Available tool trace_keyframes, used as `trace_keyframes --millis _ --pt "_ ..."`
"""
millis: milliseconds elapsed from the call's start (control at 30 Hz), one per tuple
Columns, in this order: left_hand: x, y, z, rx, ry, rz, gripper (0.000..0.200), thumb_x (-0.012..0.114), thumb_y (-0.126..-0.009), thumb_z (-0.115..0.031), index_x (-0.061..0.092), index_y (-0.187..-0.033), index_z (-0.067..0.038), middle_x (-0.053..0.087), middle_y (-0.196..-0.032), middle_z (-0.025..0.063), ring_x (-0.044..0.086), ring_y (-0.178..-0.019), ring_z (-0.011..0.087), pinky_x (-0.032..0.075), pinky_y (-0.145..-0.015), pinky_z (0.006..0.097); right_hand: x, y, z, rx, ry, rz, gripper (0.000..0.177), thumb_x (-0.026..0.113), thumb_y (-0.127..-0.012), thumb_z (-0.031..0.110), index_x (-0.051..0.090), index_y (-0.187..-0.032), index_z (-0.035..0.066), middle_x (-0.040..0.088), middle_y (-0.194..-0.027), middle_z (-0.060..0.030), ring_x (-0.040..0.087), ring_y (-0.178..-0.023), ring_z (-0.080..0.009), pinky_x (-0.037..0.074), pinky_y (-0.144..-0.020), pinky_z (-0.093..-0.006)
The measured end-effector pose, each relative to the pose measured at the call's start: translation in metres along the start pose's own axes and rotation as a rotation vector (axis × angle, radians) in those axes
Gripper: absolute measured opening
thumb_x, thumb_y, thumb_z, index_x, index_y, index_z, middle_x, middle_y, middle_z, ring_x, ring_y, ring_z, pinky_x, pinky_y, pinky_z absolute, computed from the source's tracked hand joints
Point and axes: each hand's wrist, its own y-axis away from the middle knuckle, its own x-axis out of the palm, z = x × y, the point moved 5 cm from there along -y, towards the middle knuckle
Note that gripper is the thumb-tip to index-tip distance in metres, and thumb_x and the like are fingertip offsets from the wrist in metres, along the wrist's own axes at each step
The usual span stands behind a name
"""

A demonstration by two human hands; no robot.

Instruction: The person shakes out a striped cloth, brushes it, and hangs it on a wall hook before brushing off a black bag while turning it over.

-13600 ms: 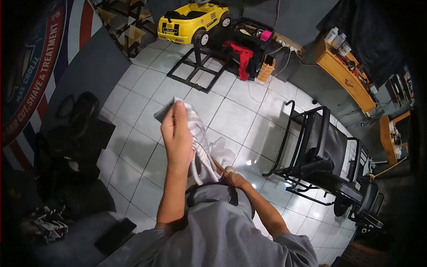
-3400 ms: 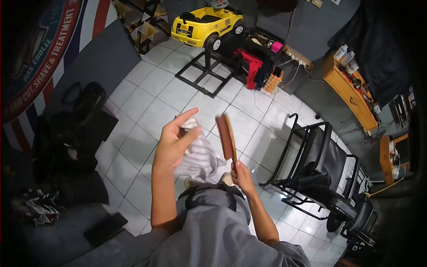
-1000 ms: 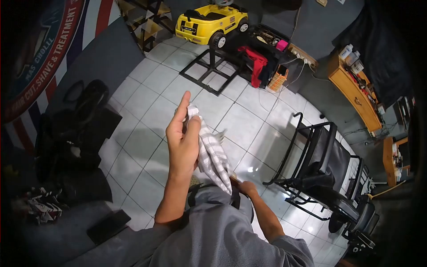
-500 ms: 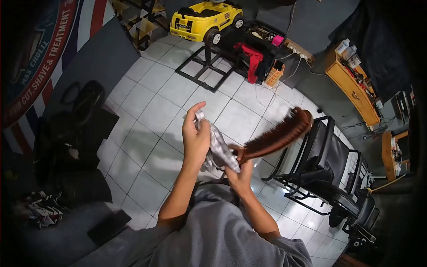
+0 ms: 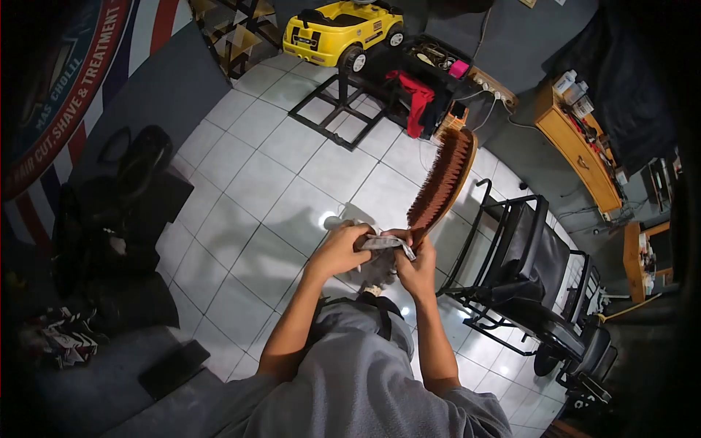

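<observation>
A brown wooden brush [image 5: 447,179] with dense reddish-brown bristles stands tilted up from my right hand [image 5: 418,271], which is closed round its handle. Those same fingers also pinch one end of a crumpled grey-white cloth [image 5: 384,243]. My left hand [image 5: 340,252] grips the other end, its fingers curled into the fabric. Both hands are close together in front of my body, with the cloth bunched between them. The brush handle is mostly hidden by my right hand.
A black barber chair [image 5: 529,252] stands on the tiled floor to the right. Ahead are a black metal base frame [image 5: 337,109], a yellow toy car [image 5: 343,33] and a red cloth [image 5: 418,102]. Wooden shelves [image 5: 580,157] holding bottles line the right wall.
The brush has swung from leaning right to more upright. My left hand has lowered and closed more on the cloth, and the cloth now stretches sideways between my hands.
</observation>
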Motion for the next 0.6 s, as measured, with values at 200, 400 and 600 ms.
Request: trace_keyframes --millis 200,400,600 --pt "-0.012 0.001 -0.031 0.135 -0.055 -0.487 0.024 0.053 -0.073 0.011 0.061 -0.094 0.003 0.055 -0.106 0.0165 0.064 -0.079 0.0279 0.053 -0.06 0.0335 -0.016 0.012 0.029 -0.032 0.13 0.155 0.024 0.062 -0.074 0.005 0.041 -0.087 0.002 0.063 -0.088 -0.0081 0.049 -0.076 -0.0134 0.042 -0.072 -0.024" --pt "-0.017 0.004 -0.07 0.247 0.182 -0.511 0.018 0.053 -0.077 0.015 0.052 -0.091 0.003 0.064 -0.082 0.0086 0.061 -0.072 0.0107 0.049 -0.059 0.0232 -0.047 0.035 0.041 0.264 -0.351 0.002 0.054 0.045 -0.091 0.058 0.047 -0.088 0.004 0.045 -0.061 -0.0027 0.043 -0.047 -0.0101 0.037 -0.043 -0.0239" --pt "-0.035 0.018 -0.121 0.622 0.275 -0.538 0.019 0.061 -0.075 0.012 0.054 -0.087 0.001 0.065 -0.089 0.0141 0.065 -0.077 0.0197 0.053 -0.066 0.0272 -0.017 0.056 -0.057 0.254 -0.042 0.264 0.057 0.024 -0.101 0.046 0.053 -0.081 0.0 0.051 -0.071 -0.0036 0.046 -0.069 -0.0143 0.041 -0.065 -0.0309"
